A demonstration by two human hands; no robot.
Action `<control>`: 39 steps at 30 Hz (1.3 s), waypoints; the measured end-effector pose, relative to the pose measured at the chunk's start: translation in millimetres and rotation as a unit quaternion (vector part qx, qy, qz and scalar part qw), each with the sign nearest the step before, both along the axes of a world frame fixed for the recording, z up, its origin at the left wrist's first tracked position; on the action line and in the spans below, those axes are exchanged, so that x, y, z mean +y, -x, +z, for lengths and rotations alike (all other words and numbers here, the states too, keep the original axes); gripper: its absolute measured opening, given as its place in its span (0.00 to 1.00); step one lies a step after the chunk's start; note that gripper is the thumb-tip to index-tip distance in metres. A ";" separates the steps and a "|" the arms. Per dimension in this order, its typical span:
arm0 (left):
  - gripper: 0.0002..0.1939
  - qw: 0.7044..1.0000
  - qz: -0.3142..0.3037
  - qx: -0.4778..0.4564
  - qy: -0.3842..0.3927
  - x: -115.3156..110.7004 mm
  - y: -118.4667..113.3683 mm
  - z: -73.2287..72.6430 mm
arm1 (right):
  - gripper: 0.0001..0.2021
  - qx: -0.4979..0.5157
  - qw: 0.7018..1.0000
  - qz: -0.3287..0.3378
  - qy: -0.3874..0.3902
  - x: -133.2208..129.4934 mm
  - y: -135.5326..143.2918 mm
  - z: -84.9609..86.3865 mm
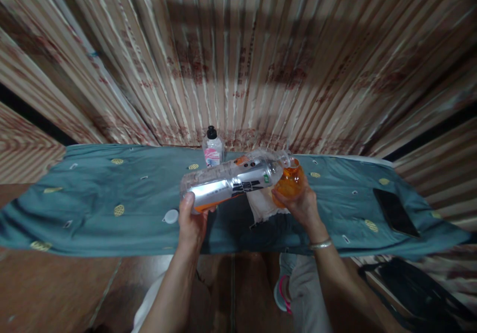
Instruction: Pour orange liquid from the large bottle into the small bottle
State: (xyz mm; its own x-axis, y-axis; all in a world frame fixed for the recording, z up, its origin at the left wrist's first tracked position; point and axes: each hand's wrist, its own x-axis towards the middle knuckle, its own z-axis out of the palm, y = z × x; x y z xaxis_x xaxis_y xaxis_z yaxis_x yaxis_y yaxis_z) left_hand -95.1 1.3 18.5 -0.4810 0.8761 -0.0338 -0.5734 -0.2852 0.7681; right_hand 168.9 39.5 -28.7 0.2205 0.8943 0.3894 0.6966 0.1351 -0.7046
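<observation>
A large clear plastic bottle (pixel 238 181) with a silver and orange label lies tipped almost level in the air. My left hand (pixel 193 218) grips it around its base end. Its mouth points right and meets the rim of a small orange see-through container (pixel 289 181). Around that orange container my right hand (pixel 300 201) is closed. Whether liquid is flowing between them I cannot tell. Below the bottle's neck, a white cloth or tissue (pixel 263 205) lies on the table. A white cap (pixel 171 216) rests on the cloth cover near my left hand.
Behind the big bottle stands a small clear bottle (pixel 212 149) with a black top and pink label. A dark phone (pixel 396 212) lies at the right on the green patterned tablecloth (pixel 149 189). A pleated curtain (pixel 231 64) hangs behind; a black bag (pixel 413 288) sits lower right.
</observation>
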 end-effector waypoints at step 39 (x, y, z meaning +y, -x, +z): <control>0.24 1.000 0.000 0.001 -0.004 0.2 -0.4 -1.6 | 0.47 0.018 1.000 -0.004 -0.004 1.5 1.0 1.0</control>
